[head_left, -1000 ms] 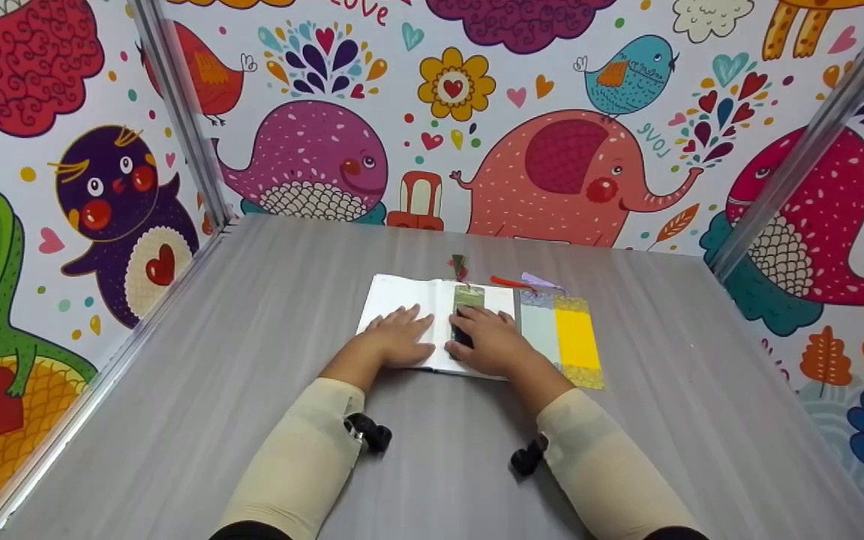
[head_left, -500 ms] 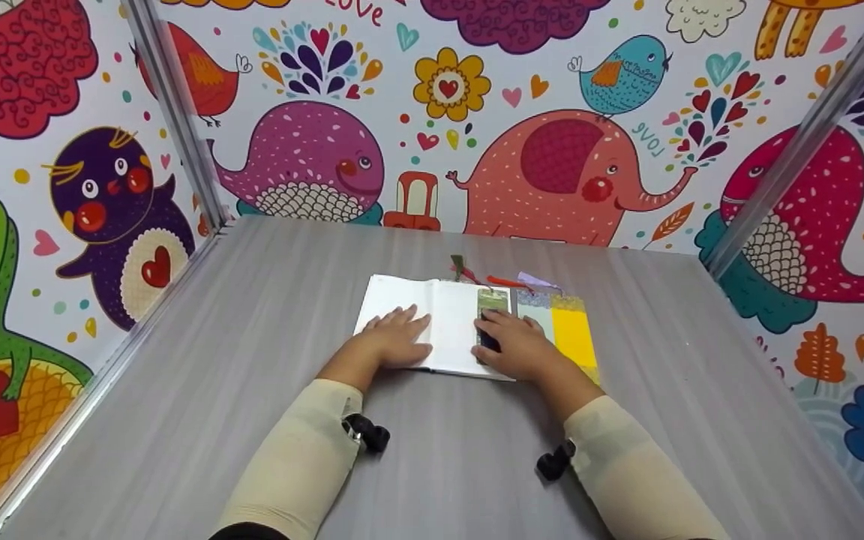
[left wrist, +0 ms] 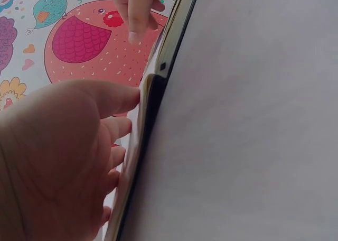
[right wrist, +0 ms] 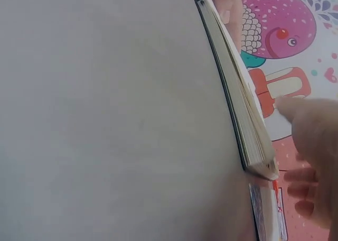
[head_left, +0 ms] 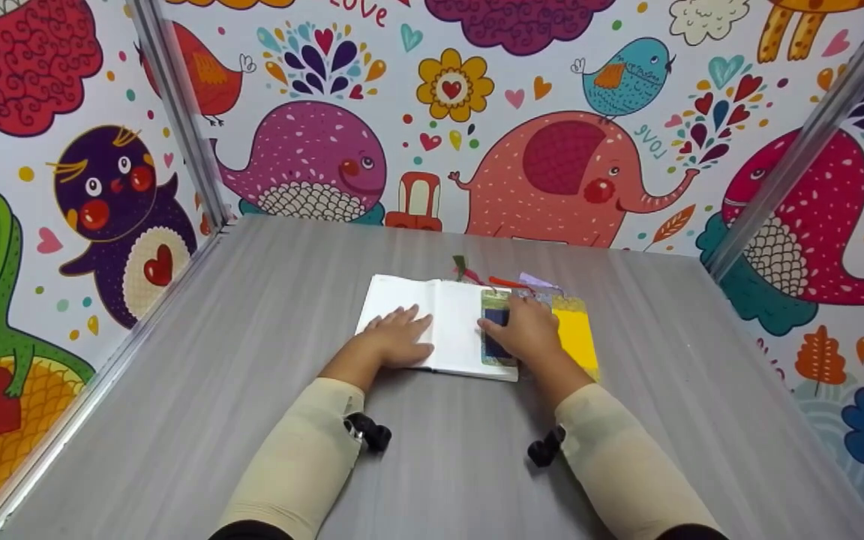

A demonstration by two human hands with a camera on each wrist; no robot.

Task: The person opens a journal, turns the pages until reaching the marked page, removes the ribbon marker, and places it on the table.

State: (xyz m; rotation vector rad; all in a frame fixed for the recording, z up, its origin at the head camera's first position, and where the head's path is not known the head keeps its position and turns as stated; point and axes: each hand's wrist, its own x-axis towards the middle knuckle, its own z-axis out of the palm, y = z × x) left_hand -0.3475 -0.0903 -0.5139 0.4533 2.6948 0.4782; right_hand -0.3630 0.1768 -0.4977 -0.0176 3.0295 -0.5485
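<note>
An open notebook [head_left: 456,324] with blank white pages lies on the grey table. My left hand [head_left: 396,336] rests with fingers spread on its left page; in the left wrist view the same hand [left wrist: 58,156] lies along the book's near edge. Near the right page's outer edge is a dark blue bookmark [head_left: 496,346] with green-gold ends, partly covered by my right hand [head_left: 529,330]. That hand reaches over the page edge, thumb stretched out above the bookmark. In the right wrist view its fingers [right wrist: 303,191] appear loosely bent, with nothing visibly gripped.
Right of the notebook lies a yellow strip [head_left: 576,334] with glittery ends; a pale strip beside it is mostly hidden by my hand. Green, red and lilac tassels [head_left: 538,280] stick out at the top. Patterned walls [head_left: 552,172] and metal posts [head_left: 799,150] bound the table.
The bookmark has slid rightward across the right page to its outer edge, moving with my right hand. That hand has since shifted off most of it. My left hand has stayed put.
</note>
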